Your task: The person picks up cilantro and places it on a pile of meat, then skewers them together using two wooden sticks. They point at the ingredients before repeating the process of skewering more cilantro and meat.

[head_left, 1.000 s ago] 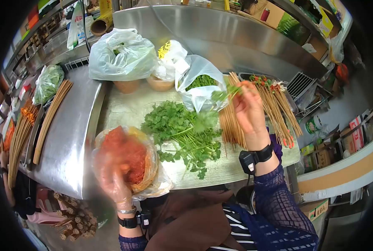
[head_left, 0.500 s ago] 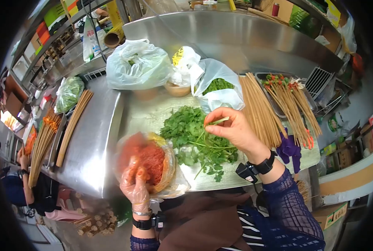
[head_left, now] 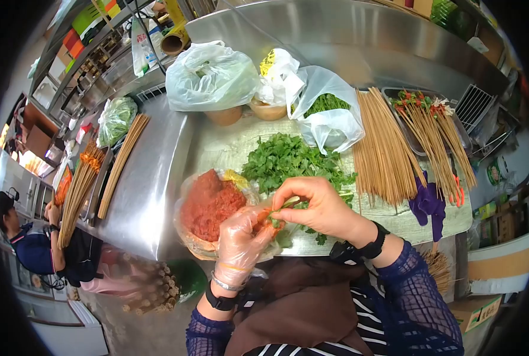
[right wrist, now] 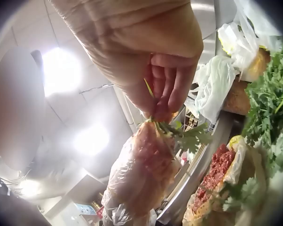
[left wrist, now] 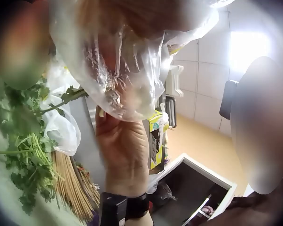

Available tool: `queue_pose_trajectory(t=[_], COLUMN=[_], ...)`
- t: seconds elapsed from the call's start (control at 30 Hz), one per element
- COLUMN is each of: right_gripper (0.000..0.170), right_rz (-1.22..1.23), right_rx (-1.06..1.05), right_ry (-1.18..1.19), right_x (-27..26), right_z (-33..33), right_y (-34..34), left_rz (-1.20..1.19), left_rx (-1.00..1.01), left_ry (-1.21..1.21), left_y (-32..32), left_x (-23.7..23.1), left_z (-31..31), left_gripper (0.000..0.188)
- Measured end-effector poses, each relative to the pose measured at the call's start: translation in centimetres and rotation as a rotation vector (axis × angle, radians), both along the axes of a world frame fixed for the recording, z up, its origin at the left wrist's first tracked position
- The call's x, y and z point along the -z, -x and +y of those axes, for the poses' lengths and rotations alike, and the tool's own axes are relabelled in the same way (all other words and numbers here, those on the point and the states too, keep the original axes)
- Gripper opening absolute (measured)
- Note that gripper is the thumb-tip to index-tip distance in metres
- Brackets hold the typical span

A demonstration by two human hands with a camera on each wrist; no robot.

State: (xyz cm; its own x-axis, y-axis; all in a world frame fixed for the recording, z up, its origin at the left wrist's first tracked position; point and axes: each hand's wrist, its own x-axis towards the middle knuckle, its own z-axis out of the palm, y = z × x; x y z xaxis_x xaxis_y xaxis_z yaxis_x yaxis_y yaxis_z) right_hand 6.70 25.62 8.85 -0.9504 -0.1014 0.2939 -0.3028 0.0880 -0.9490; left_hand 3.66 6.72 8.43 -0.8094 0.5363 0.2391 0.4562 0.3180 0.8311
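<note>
The bare right hand (head_left: 317, 204) pinches a thin green leafy herb sprig (right wrist: 196, 139) between thumb and fingertips, with no visible gap in the grip. The left hand (head_left: 241, 237), in a clear plastic glove smeared orange-red, has its fingers curled round part of the same sprig; the 2 hands meet at its stems. The sprig is above the table's front edge, just beside a tan round container (head_left: 200, 248) lined with clear plastic. That holds 1 mound of coarse red minced paste (head_left: 214, 207), with 1 yellow piece (head_left: 235, 178) near its rim.

Behind the hands lies 1 loose pile of leafy green herbs (head_left: 291, 159). At the back stand 3 plastic bags: a large translucent whitish bag (head_left: 208, 77) with green showing through, above a brown bowl (head_left: 224, 115); a white bag with yellow print (head_left: 279, 77), in a tan bowl (head_left: 268, 111); and a translucent bag gaping at the top (head_left: 336, 135), holding fine green stalks (head_left: 328, 105).

To the right are 1 bundle of bare wooden sticks (head_left: 384, 148), too many to count, and 1 grey metal tray (head_left: 398, 120) with sticks tipped red, green and white (head_left: 439, 127). Near them hangs 1 purple glove (head_left: 429, 207).
</note>
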Motion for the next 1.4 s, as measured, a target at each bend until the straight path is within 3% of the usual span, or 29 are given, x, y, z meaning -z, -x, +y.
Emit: queue_pose_trajectory(t=[0.17, 0.2, 0.3, 0.47, 0.6, 0.7, 0.8, 0.97, 1.13, 1.23, 1.33, 1.4], right_gripper=[0.010, 0.010, 0.011, 0.012, 0.016, 0.026, 0.031, 0.033, 0.020, 0.018, 0.016, 0.015], right_rz=[0.035, 0.056, 0.118, 0.130, 0.203, 0.134, 0.300, 0.435, 0.451, 0.146, 0.063, 0.058], right_rx=[0.044, 0.060, 0.100, 0.078, 0.165, 0.231, 0.168, 0.269, 0.316, 0.189, 0.133, 0.115], right_ry=[0.037, 0.050, 0.064, -0.002, -0.073, -0.248, -0.419, -0.666, -0.596, -0.081, 0.137, 0.056], right_x=[0.6, 0.8, 1.7, 2.6, 1.6, -1.8, -1.2, 2.6, 3.3, 3.3, 2.5, 2.7], right_z=[-0.3, -0.5, -1.0, -1.9, -1.1, 1.3, -0.5, -2.9, -3.0, -3.4, -4.0, -3.6], right_y=[0.2, 0.3, 0.5, 0.7, 1.1, 0.3, -0.3, 0.4, 0.6, 0.6, 0.2, 0.2], left_rz=[-0.043, -0.091, -0.660, -0.711, -0.676, -0.550, -0.553, -0.678, -0.740, -0.746, -0.710, -0.703], left_rx=[-0.044, -0.037, -0.038, -0.032, -0.127, -0.194, -0.189, -0.162, -0.211, -0.181, -0.189, -0.195], left_ry=[-0.018, -0.124, -0.592, -0.809, -0.736, -0.626, -0.706, -0.854, -0.953, -0.913, -0.890, -0.874], left_y=[0.1, 0.2, -0.4, 0.0, 0.5, 0.8, 0.7, 0.2, -0.2, -0.2, -0.3, -0.3], left_x=[1.6, 2.2, 2.3, 3.1, 3.6, 3.0, 2.9, 3.1, 3.2, 4.0, 4.4, 4.5], left_z=[-0.3, -0.6, -0.7, -0.7, -1.5, -2.1, -2.1, -1.7, -1.4, -1.6, -1.4, -1.2], left_gripper=[0.018, 0.018, 0.020, 0.022, 0.020, 0.018, 0.017, 0.017, 0.019, 0.025, 0.023, 0.022])
